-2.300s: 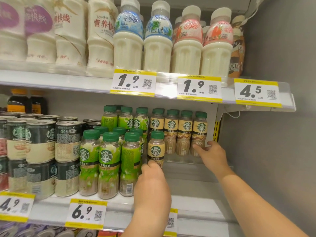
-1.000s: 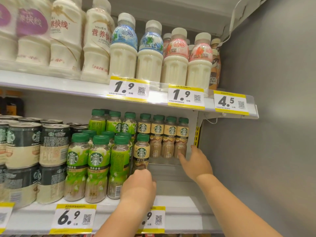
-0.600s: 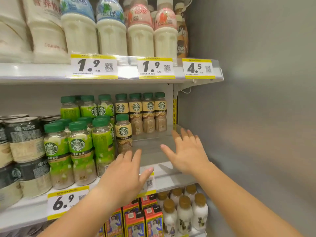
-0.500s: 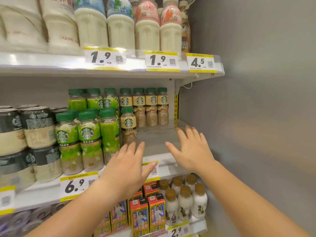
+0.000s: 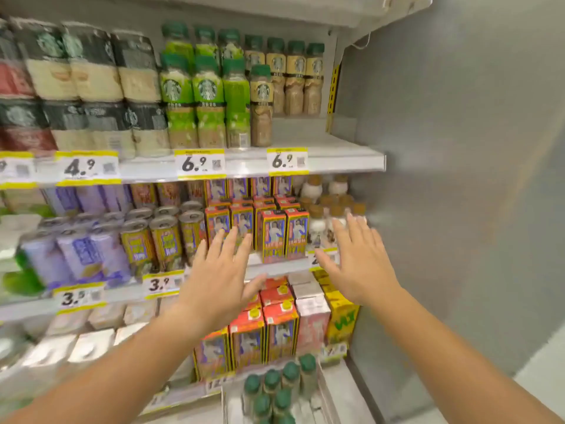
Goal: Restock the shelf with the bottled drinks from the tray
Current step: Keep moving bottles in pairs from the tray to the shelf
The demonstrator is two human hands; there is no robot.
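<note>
A tray (image 5: 328,396) at the bottom middle holds several bottled drinks with green caps (image 5: 276,385). On the upper shelf (image 5: 342,162), a tan-labelled coffee bottle (image 5: 260,105) stands in front, beside green-labelled bottles (image 5: 208,102), with a row of tan bottles (image 5: 295,79) at the back. The shelf space to the right of the front tan bottle is bare. My left hand (image 5: 223,276) and my right hand (image 5: 359,261) hang in the air below that shelf and above the tray, fingers spread, holding nothing.
Stacked coffee cans (image 5: 91,87) fill the shelf's left part. Below are drink cartons (image 5: 275,234), cans (image 5: 165,240) and small white bottles (image 5: 324,215). Lower still stand red and yellow cartons (image 5: 275,319). A grey side wall (image 5: 458,179) closes the shelves on the right.
Both hands let go of the bottles on the shelf, opened and drew back downward. The view tilted down, bringing the lower shelves and the tray of bottles into sight.
</note>
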